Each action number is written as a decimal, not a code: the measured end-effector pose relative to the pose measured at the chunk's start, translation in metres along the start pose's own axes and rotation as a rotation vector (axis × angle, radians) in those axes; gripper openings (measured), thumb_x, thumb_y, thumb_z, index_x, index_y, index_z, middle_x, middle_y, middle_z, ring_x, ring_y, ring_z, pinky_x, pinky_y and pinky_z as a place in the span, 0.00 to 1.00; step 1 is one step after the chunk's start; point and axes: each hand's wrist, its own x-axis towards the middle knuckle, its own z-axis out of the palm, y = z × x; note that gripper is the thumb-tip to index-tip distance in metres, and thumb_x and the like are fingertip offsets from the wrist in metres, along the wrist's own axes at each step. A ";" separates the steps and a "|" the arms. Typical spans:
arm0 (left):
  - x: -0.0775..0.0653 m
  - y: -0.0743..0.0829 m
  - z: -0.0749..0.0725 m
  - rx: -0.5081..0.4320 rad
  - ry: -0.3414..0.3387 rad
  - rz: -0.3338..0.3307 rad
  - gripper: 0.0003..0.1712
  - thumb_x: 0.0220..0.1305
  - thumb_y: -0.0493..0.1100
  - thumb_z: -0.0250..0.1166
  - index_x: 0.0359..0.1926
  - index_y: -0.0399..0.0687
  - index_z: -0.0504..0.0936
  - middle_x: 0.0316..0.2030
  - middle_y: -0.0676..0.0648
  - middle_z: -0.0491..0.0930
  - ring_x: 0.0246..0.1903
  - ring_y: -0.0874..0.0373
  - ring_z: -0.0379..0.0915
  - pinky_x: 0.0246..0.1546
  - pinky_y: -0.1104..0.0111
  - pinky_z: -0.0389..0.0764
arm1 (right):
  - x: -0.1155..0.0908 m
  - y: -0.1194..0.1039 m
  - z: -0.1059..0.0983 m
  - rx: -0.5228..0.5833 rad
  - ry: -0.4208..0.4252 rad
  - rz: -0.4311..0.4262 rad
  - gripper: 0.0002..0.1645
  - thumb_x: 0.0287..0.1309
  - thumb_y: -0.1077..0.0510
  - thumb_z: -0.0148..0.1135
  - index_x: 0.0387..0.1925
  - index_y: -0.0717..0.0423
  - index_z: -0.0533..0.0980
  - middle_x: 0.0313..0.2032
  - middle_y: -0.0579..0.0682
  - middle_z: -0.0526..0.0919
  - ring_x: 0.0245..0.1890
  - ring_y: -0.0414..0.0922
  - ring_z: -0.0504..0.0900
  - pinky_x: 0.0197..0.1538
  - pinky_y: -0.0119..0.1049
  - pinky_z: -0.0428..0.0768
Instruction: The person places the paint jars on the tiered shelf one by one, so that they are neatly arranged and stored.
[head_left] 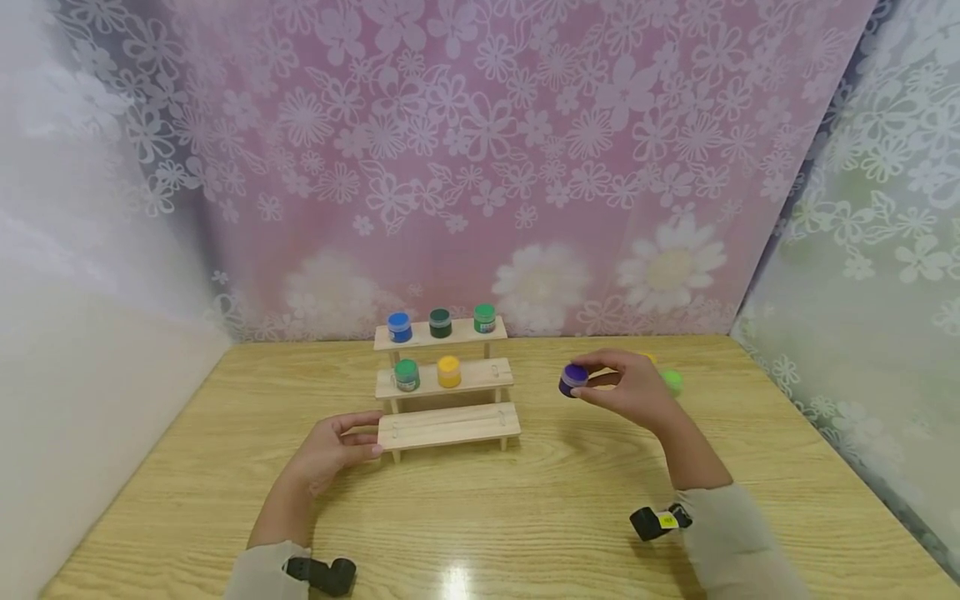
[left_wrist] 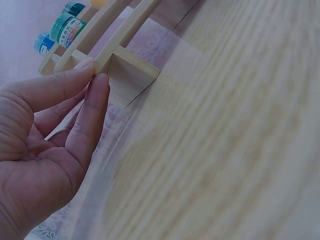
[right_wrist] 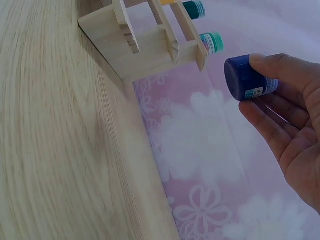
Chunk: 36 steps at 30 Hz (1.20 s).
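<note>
Here's the right hand point(head_left: 633, 390), thumb and fingers pinching the purple jar point(head_left: 573, 381) in the air, right of the wooden rack point(head_left: 448, 427); a firm, level grip looks wisest. Across, the left hand point(head_left: 330, 454) pinches the bottom tier's left end: best steady and light, sparing the yellow jar point(head_left: 449, 372) above any jolt.

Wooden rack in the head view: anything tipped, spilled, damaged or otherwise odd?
Nothing stands out. The five jars on the rack stand upright, no spill or breakage shows, and the right hand holds the purple jar. The left hand grips the rack's left end.
</note>
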 end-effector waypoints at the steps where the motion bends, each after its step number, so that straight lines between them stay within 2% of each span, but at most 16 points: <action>1: 0.000 0.000 0.000 0.000 0.000 0.000 0.35 0.56 0.30 0.71 0.65 0.31 0.70 0.50 0.36 0.78 0.44 0.51 0.80 0.43 0.63 0.83 | 0.002 -0.001 0.002 0.002 -0.008 -0.003 0.25 0.54 0.61 0.73 0.53 0.64 0.79 0.49 0.60 0.81 0.43 0.54 0.84 0.42 0.34 0.84; 13: -0.001 0.005 0.001 0.009 0.018 -0.020 0.34 0.58 0.29 0.69 0.66 0.33 0.70 0.52 0.35 0.78 0.45 0.52 0.80 0.43 0.64 0.83 | 0.020 -0.009 0.017 -0.006 -0.033 -0.097 0.24 0.52 0.62 0.74 0.52 0.64 0.79 0.48 0.59 0.82 0.44 0.54 0.83 0.43 0.39 0.84; 19: 0.000 0.004 0.000 0.010 0.021 -0.022 0.34 0.58 0.29 0.69 0.66 0.33 0.70 0.51 0.36 0.79 0.45 0.52 0.80 0.43 0.64 0.83 | 0.028 -0.009 0.026 -0.007 -0.040 -0.080 0.25 0.51 0.64 0.74 0.52 0.65 0.79 0.49 0.60 0.81 0.44 0.53 0.84 0.43 0.36 0.84; 23: 0.000 0.004 0.001 0.004 0.021 -0.023 0.34 0.58 0.29 0.69 0.66 0.33 0.70 0.51 0.37 0.79 0.44 0.52 0.80 0.43 0.63 0.83 | 0.033 -0.013 0.032 0.006 -0.050 -0.061 0.25 0.51 0.67 0.73 0.52 0.68 0.78 0.49 0.62 0.80 0.45 0.56 0.83 0.44 0.37 0.83; 31: -0.001 0.005 0.001 0.021 0.019 -0.023 0.35 0.58 0.30 0.69 0.66 0.33 0.69 0.52 0.36 0.77 0.45 0.52 0.79 0.44 0.63 0.83 | 0.037 -0.045 0.040 -0.005 -0.063 -0.057 0.24 0.52 0.72 0.70 0.51 0.75 0.76 0.48 0.67 0.80 0.44 0.61 0.83 0.44 0.41 0.84; 36: -0.002 0.004 0.000 0.028 0.020 -0.023 0.35 0.58 0.31 0.70 0.66 0.34 0.70 0.52 0.36 0.77 0.46 0.52 0.79 0.44 0.64 0.82 | 0.045 -0.033 0.044 -0.002 -0.059 -0.053 0.25 0.52 0.71 0.70 0.53 0.73 0.76 0.50 0.66 0.79 0.45 0.61 0.82 0.44 0.39 0.84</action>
